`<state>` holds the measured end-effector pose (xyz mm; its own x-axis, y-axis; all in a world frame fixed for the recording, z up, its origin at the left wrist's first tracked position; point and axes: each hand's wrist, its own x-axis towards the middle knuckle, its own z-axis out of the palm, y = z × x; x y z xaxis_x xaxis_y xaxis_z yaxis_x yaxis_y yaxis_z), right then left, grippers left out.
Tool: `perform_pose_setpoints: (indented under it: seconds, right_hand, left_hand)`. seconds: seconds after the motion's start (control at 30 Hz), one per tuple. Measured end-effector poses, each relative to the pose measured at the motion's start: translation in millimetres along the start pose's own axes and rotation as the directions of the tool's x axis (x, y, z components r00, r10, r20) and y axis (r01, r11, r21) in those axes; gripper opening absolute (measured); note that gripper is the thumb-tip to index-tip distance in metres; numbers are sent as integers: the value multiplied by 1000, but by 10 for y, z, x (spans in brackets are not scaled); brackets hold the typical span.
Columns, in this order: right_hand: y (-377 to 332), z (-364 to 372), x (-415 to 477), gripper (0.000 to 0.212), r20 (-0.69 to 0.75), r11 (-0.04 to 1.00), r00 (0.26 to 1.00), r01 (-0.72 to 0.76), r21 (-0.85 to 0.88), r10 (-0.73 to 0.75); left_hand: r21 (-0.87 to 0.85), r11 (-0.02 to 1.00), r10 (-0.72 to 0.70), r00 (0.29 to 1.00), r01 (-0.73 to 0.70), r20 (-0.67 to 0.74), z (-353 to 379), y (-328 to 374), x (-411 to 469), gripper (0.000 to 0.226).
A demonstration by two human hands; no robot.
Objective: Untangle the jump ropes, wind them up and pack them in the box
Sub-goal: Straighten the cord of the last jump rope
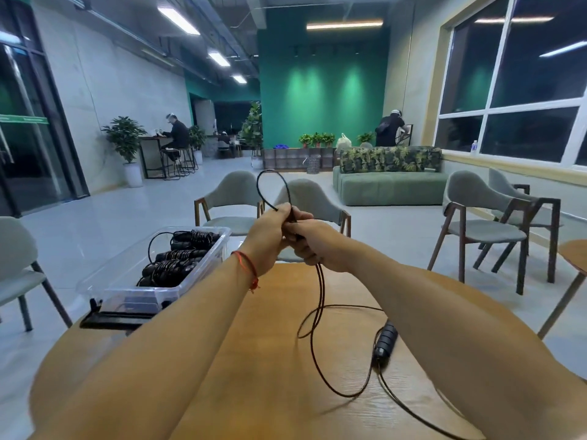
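Wooden tabletop [270,360]: clear box [127,290] at its far left edge already holds three wound ropes [171,268]; left hand [270,236] and right hand [317,246], fingers curled, grip one jump rope [320,287] above the middle, not yet wound

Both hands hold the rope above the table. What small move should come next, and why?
Probably wind one more turn, pulling slack up from the table. The left hand and right hand grip the rope with only one loop above them, while much of it and one handle lie loose on the table.
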<state>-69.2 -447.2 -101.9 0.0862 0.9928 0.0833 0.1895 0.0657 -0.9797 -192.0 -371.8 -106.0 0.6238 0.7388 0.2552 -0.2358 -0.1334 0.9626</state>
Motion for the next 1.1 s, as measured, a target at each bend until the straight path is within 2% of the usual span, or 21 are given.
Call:
perform_pose_setpoints:
  seconds: [0.1, 0.2, 0.27, 0.37, 0.47, 0.53, 0.6, 0.67, 0.73, 0.8, 0.87, 0.93, 1.0, 1.07, 1.1]
  right_hand:
    - [200, -126, 12, 28, 18, 1000, 999, -26, -15, 26]
    - [505, -315, 23, 37, 17, 994, 995, -98, -46, 99]
    - [697, -431, -9, 41, 7, 988, 989, -146, -53, 146]
    - [908, -575, 48, 42, -4, 985, 986, -165, 50, 166]
    - [966, -624, 329, 40, -129, 967, 977, -142, 212, 172]
    - [939, -648, 634, 36, -274, 958, 942, -120, 261, 193]
    - [892, -728, 1023, 31, -365, 952, 908, -99, 290, 206]
    - [796, -826, 1292, 28, -335, 935, 919, -88, 345, 210]
    - [764, -951, 1425, 43, -247, 949, 939, -175, 262, 241]
    - [882, -1096, 1454, 68, -187, 951, 933, -307, 37, 309]
    - [1086, -1206, 1375, 84, -141, 917, 921, -381, -116, 364]
    - [1293, -1308, 1237, 84, -71, 878, 911, -410, -246, 406]
    - [1461, -1430, 1070, 73, -43, 843, 902, -419, -337, 430]
    - [1528, -1573, 896, 65, -56, 819, 900, -419, -392, 433]
    - [1529, -1639, 818, 60, -66, 797, 894, -427, -426, 444]
  left_hand:
    - [-171, 983, -75, 996, 67, -42, 26, -169, 148, 39]
    - [-316, 944, -132, 985, 92, -109, -30, -298, 299, 39]
    - [-334, 938, -155, 976, 95, -156, -113, -346, 406, 36]
    - [-179, 964, -218, 968, 195, -120, -185, -471, 595, 32]
    - [63, 930, -364, 930, 362, 39, -103, -746, 639, 59]
    - [211, 890, -442, 879, 404, 181, 27, -983, 584, 73]
    - [350, 854, -486, 829, 384, 275, 162, -1267, 529, 60]
    - [448, 827, -485, 833, 340, 265, 232, -1506, 495, 40]
    - [430, 830, -453, 879, 355, 150, 225, -1622, 615, 39]
    - [221, 884, -410, 910, 412, -61, 62, -1647, 977, 42]
    - [34, 928, -354, 907, 371, -230, -195, -1528, 1353, 52]
    - [118, 901, -379, 890, 418, -254, -386, -1436, 1532, 68]
    - [370, 778, -437, 860, 508, -262, -483, -1531, 1463, 72]
    - [609, 654, -398, 889, 448, -226, -490, -1796, 1271, 46]
    - [669, 625, -355, 909, 403, -217, -459, -1947, 1176, 35]
